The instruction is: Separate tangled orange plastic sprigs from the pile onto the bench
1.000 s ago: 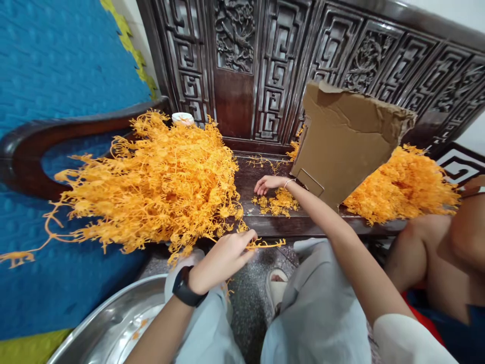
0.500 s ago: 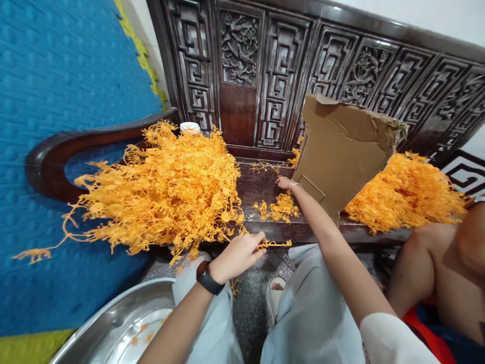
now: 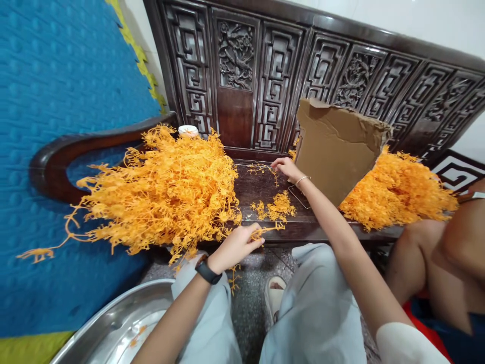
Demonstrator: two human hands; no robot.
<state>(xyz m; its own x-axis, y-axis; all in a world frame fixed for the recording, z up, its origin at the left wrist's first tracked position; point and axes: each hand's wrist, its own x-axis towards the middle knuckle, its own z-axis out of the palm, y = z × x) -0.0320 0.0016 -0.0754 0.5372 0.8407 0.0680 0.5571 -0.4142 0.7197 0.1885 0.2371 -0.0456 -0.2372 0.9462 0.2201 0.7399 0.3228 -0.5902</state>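
Observation:
My left hand (image 3: 235, 246) pinches one orange plastic sprig (image 3: 267, 230) at the front edge of the dark wooden bench (image 3: 261, 189), just right of a big heap of orange sprigs (image 3: 162, 187). My right hand (image 3: 285, 167) reaches to the back of the seat and closes its fingers on a loose orange strand (image 3: 261, 168) beside a torn cardboard sheet (image 3: 335, 149). A small cluster of orange bits (image 3: 276, 208) lies on the seat between my hands.
A second orange heap (image 3: 394, 189) lies right of the cardboard. A steel basin (image 3: 117, 323) sits on the floor at lower left. Blue foam mat (image 3: 56, 101) covers the left. Another person's bare legs (image 3: 435, 258) are at the right. A white cup (image 3: 188, 130) stands behind the big heap.
My right hand moved from the small cluster up to the back of the seat and took hold of a loose strand. My left hand lifted its sprig slightly toward the bench edge.

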